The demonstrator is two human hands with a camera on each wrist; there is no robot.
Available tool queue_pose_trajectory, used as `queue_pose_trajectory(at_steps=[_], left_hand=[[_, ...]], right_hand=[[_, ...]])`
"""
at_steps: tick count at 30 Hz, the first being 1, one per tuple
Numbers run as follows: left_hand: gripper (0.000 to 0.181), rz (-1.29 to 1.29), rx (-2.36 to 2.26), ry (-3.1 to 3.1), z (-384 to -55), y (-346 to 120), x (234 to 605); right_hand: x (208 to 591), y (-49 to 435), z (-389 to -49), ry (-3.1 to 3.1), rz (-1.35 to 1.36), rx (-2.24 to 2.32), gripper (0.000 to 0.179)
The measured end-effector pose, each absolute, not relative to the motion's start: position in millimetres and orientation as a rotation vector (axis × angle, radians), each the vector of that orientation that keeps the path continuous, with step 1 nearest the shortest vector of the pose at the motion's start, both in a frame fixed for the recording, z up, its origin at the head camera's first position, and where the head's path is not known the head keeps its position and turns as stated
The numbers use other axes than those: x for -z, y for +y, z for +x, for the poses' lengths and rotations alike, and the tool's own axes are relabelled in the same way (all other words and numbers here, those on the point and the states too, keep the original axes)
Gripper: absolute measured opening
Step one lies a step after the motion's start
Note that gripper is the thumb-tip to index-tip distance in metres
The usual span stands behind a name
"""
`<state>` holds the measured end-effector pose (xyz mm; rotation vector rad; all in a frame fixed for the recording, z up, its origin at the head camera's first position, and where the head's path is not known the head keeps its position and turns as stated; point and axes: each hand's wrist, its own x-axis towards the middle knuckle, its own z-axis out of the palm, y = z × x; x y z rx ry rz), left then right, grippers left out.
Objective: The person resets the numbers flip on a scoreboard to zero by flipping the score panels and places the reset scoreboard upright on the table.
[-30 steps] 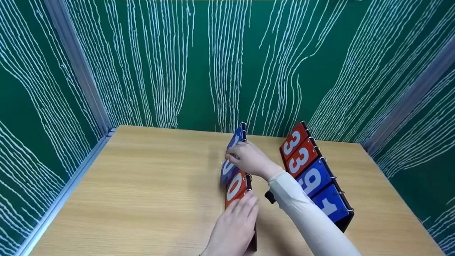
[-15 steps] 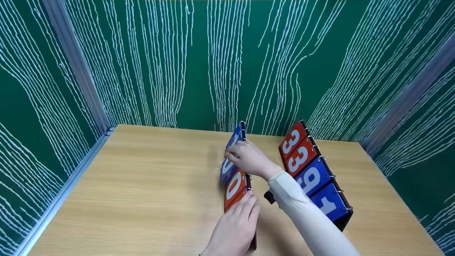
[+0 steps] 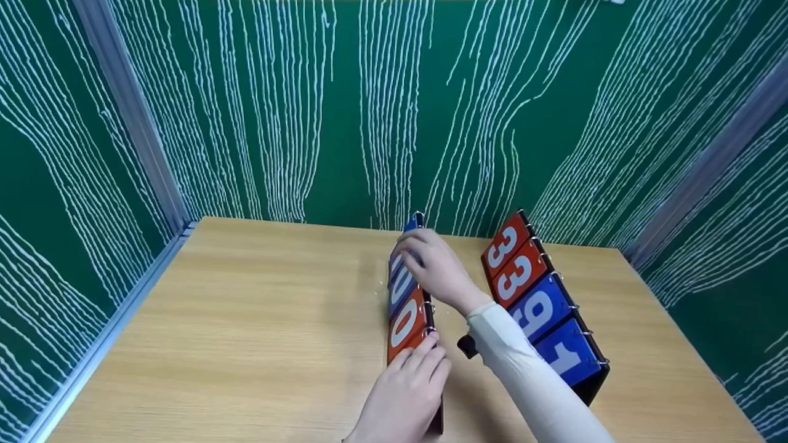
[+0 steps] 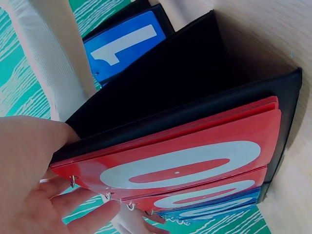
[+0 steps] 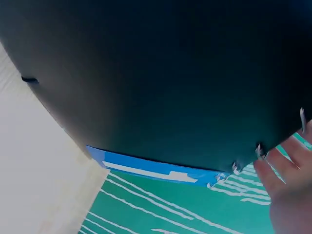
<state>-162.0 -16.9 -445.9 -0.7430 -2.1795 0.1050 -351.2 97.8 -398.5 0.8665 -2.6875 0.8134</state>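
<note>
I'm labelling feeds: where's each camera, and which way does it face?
Head: worn there, facing forward and down at a black flip scoreboard with red and blue cards, and a twin; shows left hand, right hand, white sleeve.
Left wrist: worn there, facing the first's red zero cards; shows both hands, that sleeve.
Right wrist: likewise, facing the first's black panel; shows right hand.
Shared by head and left wrist: the twin's blue 1 card.

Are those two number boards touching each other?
Apart: in the head view, a strip of tabletop shows between the zeros board and the threes board.
</note>
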Motion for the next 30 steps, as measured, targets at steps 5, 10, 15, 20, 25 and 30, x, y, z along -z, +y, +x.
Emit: queue_pose_trajectory(at_steps=[5, 10, 15, 20, 25, 30], left_hand=[[0.023, -0.736, -0.114, -2.166, -165, -18, 447], [0.019, -0.723, -0.106, -2.162, -167, -17, 448], [0.019, -0.713, -0.098, -2.144, -168, -14, 450], [0.017, -0.7, -0.105, -2.127, -169, -14, 451], [0.018, -0.712, -0.097, -2.129, -171, -15, 451], [0.018, -0.696, -0.084, -2.104, -174, -16, 452]], right_hand=[[401, 104, -361, -2.618, 0.766, -1.011, 0.023], [406, 113, -374, -2.588, 0.694, -1.114, 0.026], [415, 125, -390, -2.579, 0.583, -1.196, 0.031], [432, 136, -411, -2.649, 0.455, -1.28, 0.038], [449, 143, -425, -2.731, 0.332, -1.432, 0.044], [465, 140, -434, -2.766, 0.308, -1.66, 0.05]])
